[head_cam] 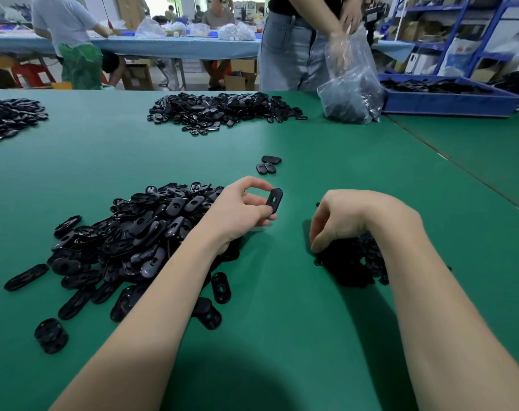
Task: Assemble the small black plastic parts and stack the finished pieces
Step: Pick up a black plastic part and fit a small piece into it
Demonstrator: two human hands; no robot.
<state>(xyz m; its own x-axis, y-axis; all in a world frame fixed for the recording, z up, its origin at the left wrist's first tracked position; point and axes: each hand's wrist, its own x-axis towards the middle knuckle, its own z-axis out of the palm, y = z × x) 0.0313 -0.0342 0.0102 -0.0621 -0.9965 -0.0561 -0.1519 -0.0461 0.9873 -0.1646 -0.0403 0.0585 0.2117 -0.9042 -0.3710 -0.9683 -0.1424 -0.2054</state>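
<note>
My left hand (242, 210) pinches one black oval plastic piece (274, 199) with a keyhole slot, held upright above the green table (282, 336). A large heap of the same oval pieces (127, 235) lies under and left of my left forearm. My right hand (347, 216) reaches down with curled fingers into a smaller dark pile of small black parts (353, 262); whether it grips any is hidden. A few oval pieces (268, 165) lie together on the table just beyond my hands.
Another heap of black pieces (222, 109) lies at the far side, and one more heap (9, 117) at the far left. A person across the table holds a clear plastic bag (351, 84) of parts. A blue crate (448, 97) stands at the far right.
</note>
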